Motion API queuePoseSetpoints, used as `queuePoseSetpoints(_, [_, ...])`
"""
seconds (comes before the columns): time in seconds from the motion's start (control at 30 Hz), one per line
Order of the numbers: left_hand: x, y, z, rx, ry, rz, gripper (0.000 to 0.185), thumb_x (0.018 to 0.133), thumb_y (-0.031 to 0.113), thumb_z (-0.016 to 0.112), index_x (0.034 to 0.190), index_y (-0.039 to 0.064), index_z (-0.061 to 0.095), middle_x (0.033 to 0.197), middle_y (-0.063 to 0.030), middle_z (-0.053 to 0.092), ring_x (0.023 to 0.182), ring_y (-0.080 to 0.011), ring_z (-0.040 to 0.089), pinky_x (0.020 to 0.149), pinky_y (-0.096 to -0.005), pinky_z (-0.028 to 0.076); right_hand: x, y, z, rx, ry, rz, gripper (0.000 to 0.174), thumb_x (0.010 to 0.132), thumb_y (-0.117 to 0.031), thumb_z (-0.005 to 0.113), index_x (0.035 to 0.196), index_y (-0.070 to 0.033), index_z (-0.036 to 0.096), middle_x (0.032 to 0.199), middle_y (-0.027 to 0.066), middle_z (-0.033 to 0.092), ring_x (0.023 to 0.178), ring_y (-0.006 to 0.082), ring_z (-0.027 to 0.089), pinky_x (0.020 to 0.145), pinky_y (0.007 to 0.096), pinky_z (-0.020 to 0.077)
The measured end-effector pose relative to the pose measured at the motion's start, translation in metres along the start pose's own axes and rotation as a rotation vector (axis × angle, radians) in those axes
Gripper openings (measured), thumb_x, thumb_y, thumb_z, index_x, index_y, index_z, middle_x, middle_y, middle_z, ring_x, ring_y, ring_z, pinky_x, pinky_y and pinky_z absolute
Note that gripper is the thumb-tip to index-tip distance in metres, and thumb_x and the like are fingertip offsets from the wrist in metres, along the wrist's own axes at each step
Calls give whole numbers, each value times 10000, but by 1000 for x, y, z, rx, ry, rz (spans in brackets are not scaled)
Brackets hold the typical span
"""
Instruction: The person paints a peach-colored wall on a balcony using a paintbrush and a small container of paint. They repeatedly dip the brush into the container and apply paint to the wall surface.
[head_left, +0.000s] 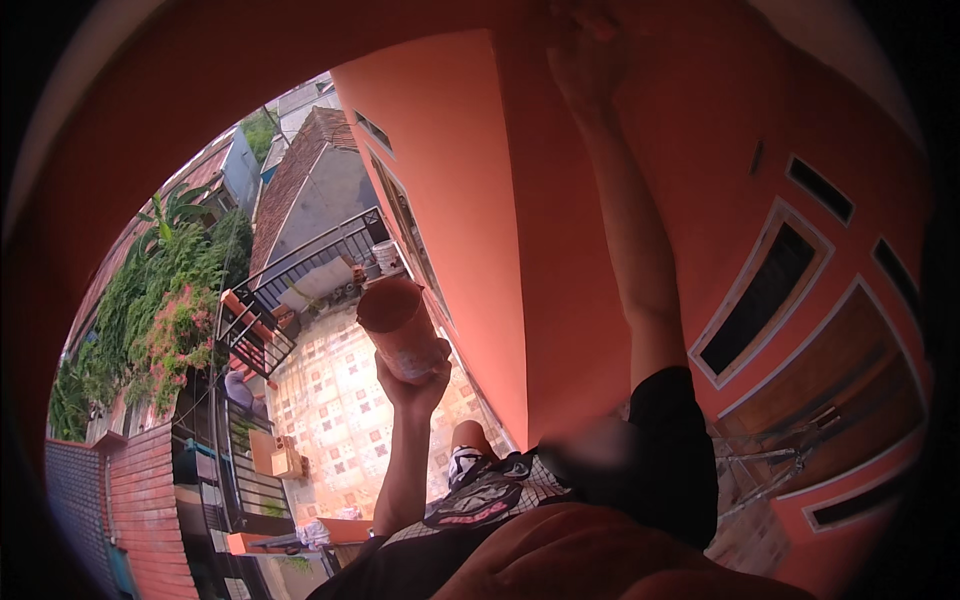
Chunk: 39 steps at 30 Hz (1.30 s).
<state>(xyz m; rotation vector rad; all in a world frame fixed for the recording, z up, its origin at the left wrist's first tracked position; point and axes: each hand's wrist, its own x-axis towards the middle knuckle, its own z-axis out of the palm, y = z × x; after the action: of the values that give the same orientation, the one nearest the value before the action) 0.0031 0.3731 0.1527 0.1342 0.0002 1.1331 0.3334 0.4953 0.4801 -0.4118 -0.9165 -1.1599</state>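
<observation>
My left hand (415, 384) is wrapped around the lower part of a paint-smeared orange-red cup or can (405, 337). Its open mouth tilts up towards me, and the inside is dark. My right arm stretches upward along the orange-painted wall (577, 300). At the top of the view, my right hand (589, 64) is in deep shadow close to the painted surface. What its fingers hold, if anything, is too dark to make out.
Far below lies a patterned tile floor (337, 405) with a cardboard box (286, 459), a white bucket (385, 256) and black metal railings (307, 251). A person (244, 394) is by the railing. A framed window (765, 292) and metal scaffold or ladder bars (772, 456) are at right.
</observation>
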Motion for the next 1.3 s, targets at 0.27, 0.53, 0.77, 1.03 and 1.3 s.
queuePoseSetpoints(0.27, [8,-26,18,29,-68,-64,436,979,454,516,1208,92,593,1090,-105,659,903,-233,623,791,-376,536,-16,-49,4,332,-190,311,72,878,-68,693,840,-109,739,835,61,715,675,153,630,591,322,526])
queuePoseSetpoints(0.53, [4,-29,8,24,2,-53,444,977,470,522,1211,99,587,1093,-91,654,901,-242,611,699,-346,538,-14,77,-36,425,4,830,151,977,-108,584,961,-46,721,851,86,725,674,215,679,553,310,514])
queuePoseSetpoints(0.77, [7,-27,1,20,9,-36,544,917,510,552,1275,101,539,1136,-91,622,970,-302,599,647,-360,551,-7,21,-39,-223,-202,-117,180,961,-165,669,1015,-4,730,905,136,716,782,260,695,659,341,548])
queuePoseSetpoints(1.03, [-2,-35,11,77,34,-11,438,986,440,506,1218,76,580,1088,-103,648,890,-247,610,740,-365,537,-17,-20,-13,778,-208,628,101,939,-124,717,913,-28,701,781,47,662,690,160,642,629,329,546])
queuePoseSetpoints(1.3, [0,-33,3,39,-27,-15,457,977,459,528,1235,86,589,1141,-110,661,913,-247,617,743,-363,539,-42,90,-55,326,-210,813,118,945,-121,696,953,-4,689,784,37,654,694,136,637,627,287,525])
